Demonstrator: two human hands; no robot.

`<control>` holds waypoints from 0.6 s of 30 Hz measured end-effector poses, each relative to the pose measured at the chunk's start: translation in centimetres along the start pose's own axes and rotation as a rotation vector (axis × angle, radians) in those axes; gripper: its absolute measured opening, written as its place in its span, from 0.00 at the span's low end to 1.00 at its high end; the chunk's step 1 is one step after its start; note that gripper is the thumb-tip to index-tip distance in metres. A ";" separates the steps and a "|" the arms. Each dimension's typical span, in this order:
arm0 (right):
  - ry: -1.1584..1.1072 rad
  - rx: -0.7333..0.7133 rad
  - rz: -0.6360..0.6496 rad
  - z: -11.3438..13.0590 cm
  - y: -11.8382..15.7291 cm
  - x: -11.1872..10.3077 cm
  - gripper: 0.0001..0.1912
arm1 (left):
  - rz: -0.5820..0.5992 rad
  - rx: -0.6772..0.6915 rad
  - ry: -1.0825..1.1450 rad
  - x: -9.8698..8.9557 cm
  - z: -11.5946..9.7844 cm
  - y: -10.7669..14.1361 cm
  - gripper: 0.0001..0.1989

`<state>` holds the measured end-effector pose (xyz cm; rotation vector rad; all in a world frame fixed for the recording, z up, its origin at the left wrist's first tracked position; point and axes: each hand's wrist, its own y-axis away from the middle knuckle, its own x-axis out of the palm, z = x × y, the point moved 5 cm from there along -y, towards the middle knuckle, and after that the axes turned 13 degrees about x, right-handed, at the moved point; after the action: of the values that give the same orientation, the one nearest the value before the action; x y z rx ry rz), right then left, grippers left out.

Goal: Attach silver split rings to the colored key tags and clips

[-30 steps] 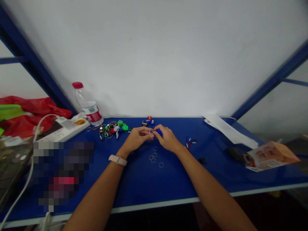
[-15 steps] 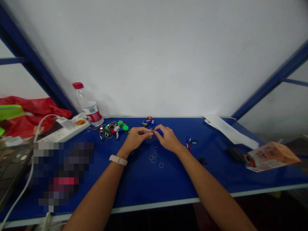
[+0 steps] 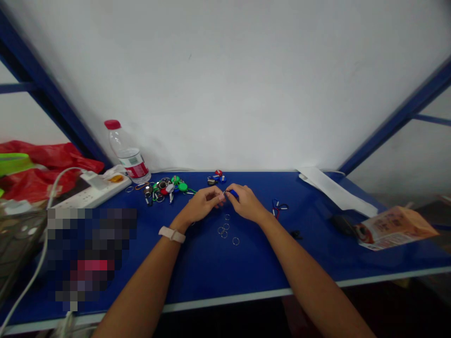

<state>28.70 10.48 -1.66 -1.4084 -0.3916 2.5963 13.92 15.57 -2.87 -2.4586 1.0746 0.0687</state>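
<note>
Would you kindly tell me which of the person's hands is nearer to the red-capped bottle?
Left. The left hand is to the right of the bottle; the right hand is farther to the right.

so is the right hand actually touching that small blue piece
Touching: the head view shows the small blue piece held between the thumb and forefinger of the right hand, with no gap visible.

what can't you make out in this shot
Head view:
Small blue piece: partly hidden by the right hand.
Tiny silvery metal part: too small to tell whether the left hand grips it.
Thin silver metal ring: partly hidden by the left hand.
Crumpled red plastic sheet: cut off by the left edge.
Dark, pink-red patch: blurred into pixel blocks.
</note>
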 end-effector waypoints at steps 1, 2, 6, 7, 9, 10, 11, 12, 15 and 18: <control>0.004 0.002 -0.005 0.0 0.0 0.0 0.06 | 0.012 0.001 -0.001 0.1 0.0 0.0 0.16; 0.005 0.005 -0.010 0.0 0.0 -0.1 0.05 | 0.020 0.002 -0.004 0.1 -0.1 0.0 0.16; -0.005 0.007 -0.014 -0.1 0.1 0.0 0.05 | 0.033 0.002 -0.056 0.2 0.0 0.0 0.14; -0.007 0.006 -0.014 -0.1 0.1 0.0 0.05 | 0.032 0.006 -0.078 0.2 0.0 0.1 0.13; -0.012 0.006 -0.015 0.0 0.2 0.0 0.05 | 0.020 0.016 -0.127 0.1 0.0 0.1 0.12; -0.017 0.004 -0.018 0.0 0.2 0.0 0.05 | 0.012 0.020 -0.154 0.0 0.0 0.1 0.12; -0.022 -0.001 -0.021 0.1 0.3 -0.1 0.04 | 0.007 0.022 -0.183 0.0 0.0 0.1 0.12; -0.026 -0.009 -0.025 0.2 0.3 -0.2 0.04 | 0.002 0.024 -0.213 -0.1 0.0 0.2 0.12; -0.032 -0.049 -0.030 0.6 0.4 -0.4 0.03 | -0.005 0.028 -0.287 -0.3 -0.1 0.2 0.12; -0.021 -0.090 -0.035 1.0 0.5 -0.5 0.03 | -0.031 0.028 -0.323 -0.6 -0.1 0.2 0.12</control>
<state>28.13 9.71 -0.89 -1.3901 -0.5379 2.5976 13.37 15.82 -2.71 -2.3349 0.8893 0.4222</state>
